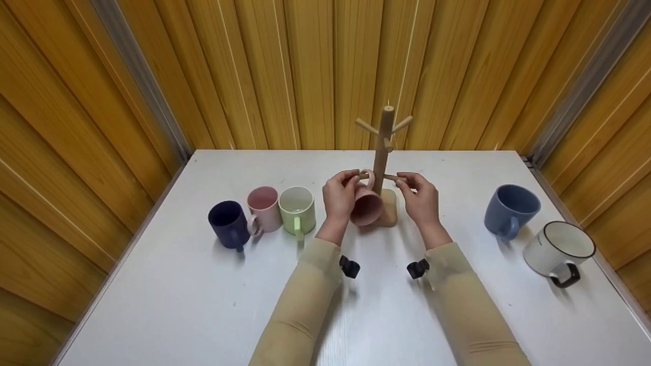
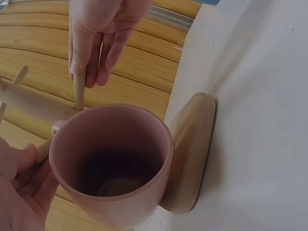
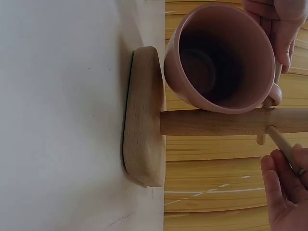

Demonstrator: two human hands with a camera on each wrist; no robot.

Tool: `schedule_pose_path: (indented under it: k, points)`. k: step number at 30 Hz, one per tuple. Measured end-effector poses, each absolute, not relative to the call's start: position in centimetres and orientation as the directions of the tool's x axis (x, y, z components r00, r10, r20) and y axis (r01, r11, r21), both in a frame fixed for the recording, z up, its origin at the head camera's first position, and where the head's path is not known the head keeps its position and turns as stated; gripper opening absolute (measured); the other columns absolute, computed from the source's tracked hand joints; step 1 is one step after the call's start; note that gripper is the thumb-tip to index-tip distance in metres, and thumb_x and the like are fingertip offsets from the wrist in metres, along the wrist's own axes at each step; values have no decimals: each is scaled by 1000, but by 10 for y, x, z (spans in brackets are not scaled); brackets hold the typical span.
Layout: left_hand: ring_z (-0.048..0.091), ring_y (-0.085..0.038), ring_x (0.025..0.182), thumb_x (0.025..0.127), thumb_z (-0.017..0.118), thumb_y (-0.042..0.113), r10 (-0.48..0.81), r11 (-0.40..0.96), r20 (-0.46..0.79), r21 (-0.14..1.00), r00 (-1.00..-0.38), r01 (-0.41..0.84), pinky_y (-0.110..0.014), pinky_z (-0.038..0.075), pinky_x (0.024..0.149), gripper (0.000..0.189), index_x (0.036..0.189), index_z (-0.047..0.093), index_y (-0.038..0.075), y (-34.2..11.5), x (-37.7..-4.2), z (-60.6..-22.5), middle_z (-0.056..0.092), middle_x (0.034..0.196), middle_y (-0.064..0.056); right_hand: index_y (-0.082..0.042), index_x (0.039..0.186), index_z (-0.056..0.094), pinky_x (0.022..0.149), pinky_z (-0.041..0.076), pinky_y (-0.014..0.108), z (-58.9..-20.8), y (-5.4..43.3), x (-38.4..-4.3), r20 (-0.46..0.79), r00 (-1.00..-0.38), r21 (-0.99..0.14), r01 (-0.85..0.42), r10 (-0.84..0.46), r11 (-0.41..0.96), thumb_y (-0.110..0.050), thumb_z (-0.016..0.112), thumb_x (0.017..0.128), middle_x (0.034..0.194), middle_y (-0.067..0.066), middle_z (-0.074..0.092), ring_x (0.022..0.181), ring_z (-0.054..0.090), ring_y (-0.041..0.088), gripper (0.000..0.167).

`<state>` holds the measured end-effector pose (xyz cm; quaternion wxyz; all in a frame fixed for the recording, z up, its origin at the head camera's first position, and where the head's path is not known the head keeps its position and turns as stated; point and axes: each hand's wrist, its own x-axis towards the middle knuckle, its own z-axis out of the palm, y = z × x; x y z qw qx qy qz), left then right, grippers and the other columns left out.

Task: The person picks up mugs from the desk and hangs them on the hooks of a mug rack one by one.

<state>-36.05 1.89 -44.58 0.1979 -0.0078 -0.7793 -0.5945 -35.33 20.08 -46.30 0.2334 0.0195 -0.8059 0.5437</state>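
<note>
The left sleeve [image 1: 297,315] and the right sleeve [image 1: 478,310] are lying nearest, over the white table [image 1: 386,330]. At the left, a navy mug [image 1: 227,223], a light pink mug [image 1: 267,211] and a green mug [image 1: 297,211] are standing in a row. Beyond, the left hand [image 1: 341,198] is pinching the left lower peg [image 1: 363,176] of the wooden stand [image 1: 384,157], and the right hand [image 1: 422,198] is pinching the right lower peg [image 1: 390,177].

Between the hands, a dusky pink mug [image 1: 366,206] is hanging by its handle [image 3: 275,94], which is looping around the left lower peg. If the handle were drifting toward the peg's tip as the left fingers were parting, the mug could be dropping off. Uneven pulling on the two pegs could be tipping the stand, with the mug weighing down its left side. Swinging might be knocking the mug on the post or base; whether it is touching either, I cannot tell.

The mug is showing a smooth surface, a round mouth facing near, a shadowed interior and a slightly narrowing body.
</note>
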Motion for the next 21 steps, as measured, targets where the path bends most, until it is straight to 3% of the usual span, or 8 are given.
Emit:
schedule_pose_path:
  k: [6,13,17,21]
  points:
    - [76,-19,99,96,71,6,-204,305,318,919,-926,249,-23,61,81,15,108,80,5,16,-368,-446,80,106,-10,0,112,74,70,51,7,-467,199,-344,465,-860,-830,-341,211,441,-9,72,96,96,18,75,84,64,4,18]
    - [75,-20,102,97,69,4,-173,310,290,923,-941,227,-24,60,84,17,109,80,5,15,-378,-442,80,109,-10,3,107,74,71,51,4,-467,191,-331,552,-815,-769,-414,180,487,-2,74,92,95,19,76,86,72,27,15]
    - [75,-20,106,97,68,3,-166,330,270,922,-948,205,-27,60,89,18,110,80,6,16,-383,-440,80,111,-9,4,103,74,71,51,4,-468,185,-325,588,-794,-742,-455,153,492,-2,78,89,96,20,77,85,73,31,15]
    - [74,-21,110,97,68,3,-155,353,259,916,-953,191,-29,59,95,18,111,80,6,16,-390,-437,79,113,-9,5,102,74,73,60,18,-469,178,-321,616,-778,-719,-490,125,494,-2,80,87,95,19,77,85,74,30,17]
